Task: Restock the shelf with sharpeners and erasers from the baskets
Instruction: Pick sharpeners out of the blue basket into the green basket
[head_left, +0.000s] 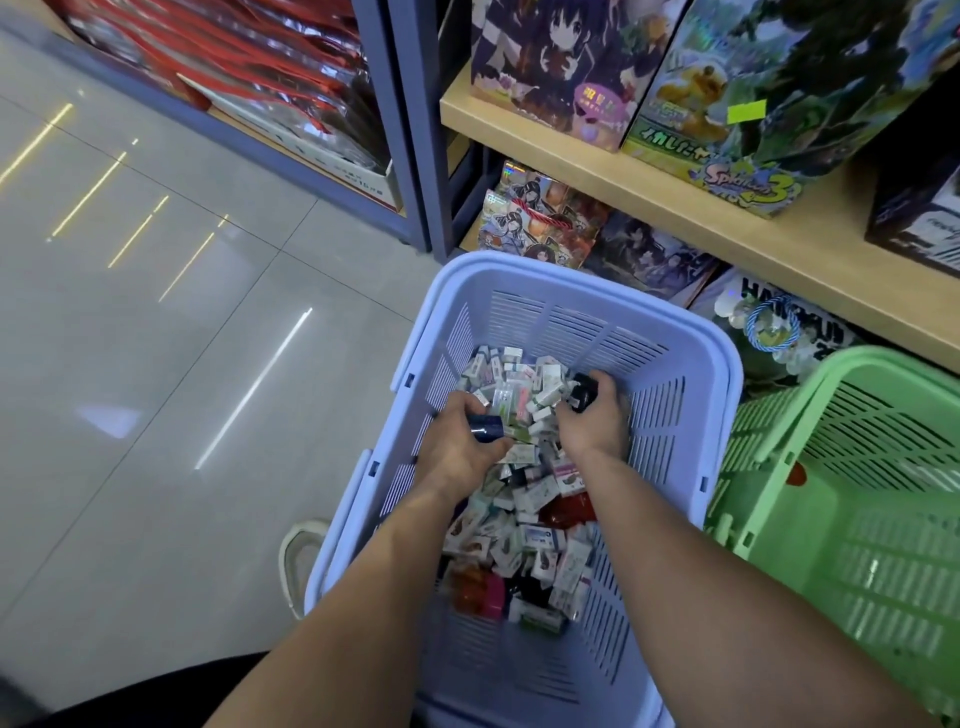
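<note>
too blurred to read: print on boxes (524, 499). cut off at right edge: green basket (857, 545). half hidden behind blue basket (571, 275): shoe (298, 551).

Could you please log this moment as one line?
stage: picking | left hand: grips dark blue item | right hand: grips black item | both inside blue basket

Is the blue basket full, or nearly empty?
Partly full. Small boxes cover most of the floor of the blue basket, far below its rim; bare floor shows at the near end.
</note>
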